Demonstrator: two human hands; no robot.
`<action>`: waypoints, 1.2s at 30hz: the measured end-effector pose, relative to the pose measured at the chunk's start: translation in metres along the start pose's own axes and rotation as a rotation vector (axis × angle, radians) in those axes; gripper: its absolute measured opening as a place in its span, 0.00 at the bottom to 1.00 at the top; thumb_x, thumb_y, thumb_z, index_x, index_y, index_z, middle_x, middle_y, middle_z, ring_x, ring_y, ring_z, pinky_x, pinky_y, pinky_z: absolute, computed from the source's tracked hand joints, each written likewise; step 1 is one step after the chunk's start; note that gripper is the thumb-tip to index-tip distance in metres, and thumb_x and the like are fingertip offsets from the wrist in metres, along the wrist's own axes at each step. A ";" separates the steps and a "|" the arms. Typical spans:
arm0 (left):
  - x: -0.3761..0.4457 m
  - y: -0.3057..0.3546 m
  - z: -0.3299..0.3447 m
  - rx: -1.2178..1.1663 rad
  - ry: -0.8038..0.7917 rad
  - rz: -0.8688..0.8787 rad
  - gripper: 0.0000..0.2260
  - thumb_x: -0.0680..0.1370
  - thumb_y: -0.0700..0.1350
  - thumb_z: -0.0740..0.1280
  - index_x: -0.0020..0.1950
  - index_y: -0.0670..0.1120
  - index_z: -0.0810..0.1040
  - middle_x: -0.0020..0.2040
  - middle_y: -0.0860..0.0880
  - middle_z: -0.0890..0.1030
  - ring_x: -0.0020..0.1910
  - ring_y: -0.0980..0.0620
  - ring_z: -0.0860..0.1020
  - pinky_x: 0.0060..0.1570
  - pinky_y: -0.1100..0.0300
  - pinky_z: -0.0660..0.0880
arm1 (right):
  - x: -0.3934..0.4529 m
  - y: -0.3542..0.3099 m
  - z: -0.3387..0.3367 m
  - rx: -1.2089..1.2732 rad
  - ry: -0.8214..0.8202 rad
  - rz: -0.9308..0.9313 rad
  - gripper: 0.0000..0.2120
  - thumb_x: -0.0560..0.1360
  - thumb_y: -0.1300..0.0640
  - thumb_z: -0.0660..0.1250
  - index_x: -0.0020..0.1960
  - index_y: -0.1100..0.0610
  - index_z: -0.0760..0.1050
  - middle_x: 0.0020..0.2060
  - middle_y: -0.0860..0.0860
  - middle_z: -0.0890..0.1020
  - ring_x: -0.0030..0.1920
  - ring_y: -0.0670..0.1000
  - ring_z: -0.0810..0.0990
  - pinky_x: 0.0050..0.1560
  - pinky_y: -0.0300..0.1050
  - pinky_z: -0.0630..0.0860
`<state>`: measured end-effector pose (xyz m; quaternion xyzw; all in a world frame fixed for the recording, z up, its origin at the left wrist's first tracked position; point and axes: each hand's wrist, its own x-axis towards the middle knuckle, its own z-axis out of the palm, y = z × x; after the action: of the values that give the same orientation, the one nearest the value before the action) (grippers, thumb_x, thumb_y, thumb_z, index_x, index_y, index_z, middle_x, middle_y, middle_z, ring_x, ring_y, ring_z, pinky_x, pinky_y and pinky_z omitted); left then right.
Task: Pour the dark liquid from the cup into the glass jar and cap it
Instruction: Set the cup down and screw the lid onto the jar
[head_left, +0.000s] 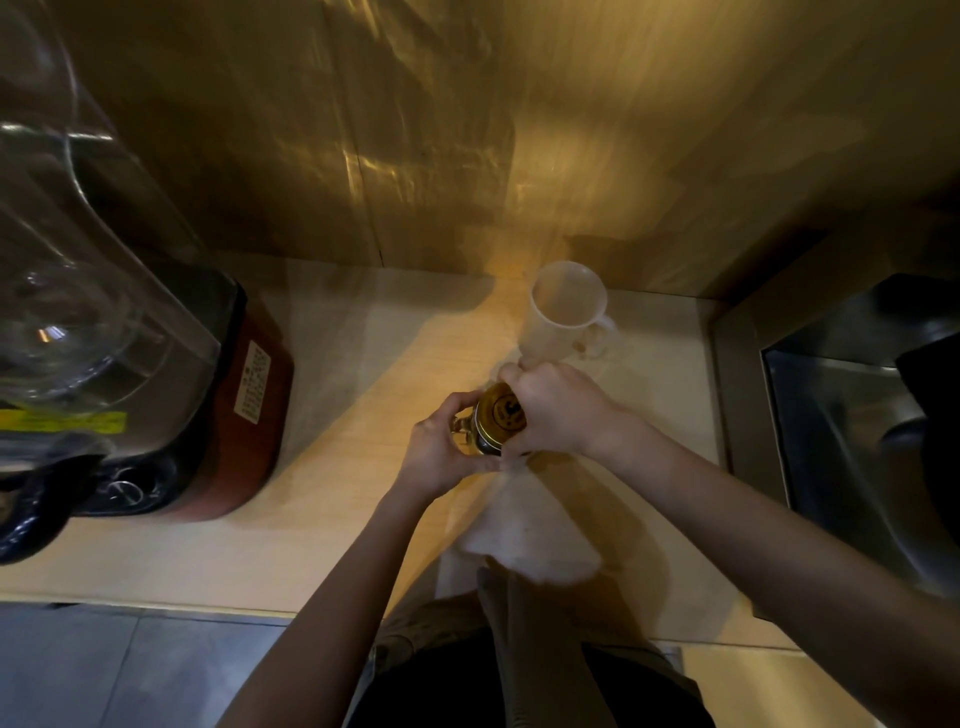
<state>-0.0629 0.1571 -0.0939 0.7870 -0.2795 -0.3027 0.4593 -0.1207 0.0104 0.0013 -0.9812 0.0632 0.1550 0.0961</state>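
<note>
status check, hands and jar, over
Left hand steadies the glass jar; right hand closed on the gold lid atop it. White cup stands behind, apart. Nothing in the way.

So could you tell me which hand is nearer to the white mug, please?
Right. The right hand grips the lid just in front of the mug; the left hand holds the jar, farther away.

Both hands (498, 426) curled closed, forearms converging forward.
</note>
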 end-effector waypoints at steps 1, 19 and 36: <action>0.000 0.000 0.000 -0.003 -0.002 -0.003 0.37 0.57 0.51 0.80 0.63 0.50 0.71 0.56 0.56 0.76 0.55 0.57 0.73 0.47 0.80 0.65 | 0.000 0.000 -0.001 0.005 0.004 0.001 0.35 0.58 0.43 0.79 0.57 0.59 0.70 0.48 0.57 0.77 0.47 0.58 0.78 0.40 0.47 0.75; 0.001 0.000 0.000 0.013 -0.014 -0.002 0.38 0.57 0.52 0.79 0.63 0.50 0.70 0.61 0.52 0.77 0.59 0.57 0.73 0.53 0.74 0.67 | -0.005 0.009 -0.008 -0.291 -0.028 -0.021 0.29 0.63 0.41 0.74 0.57 0.57 0.73 0.49 0.55 0.82 0.48 0.57 0.81 0.41 0.45 0.73; 0.002 -0.001 -0.001 0.024 -0.019 0.028 0.35 0.58 0.49 0.79 0.62 0.48 0.71 0.57 0.52 0.78 0.52 0.55 0.76 0.45 0.77 0.67 | -0.012 0.010 0.028 0.138 0.084 -0.023 0.37 0.66 0.42 0.72 0.67 0.57 0.63 0.53 0.56 0.70 0.51 0.56 0.73 0.42 0.45 0.69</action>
<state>-0.0608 0.1562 -0.0945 0.7856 -0.2982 -0.3004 0.4513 -0.1415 0.0078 -0.0228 -0.9785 0.0664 0.1081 0.1628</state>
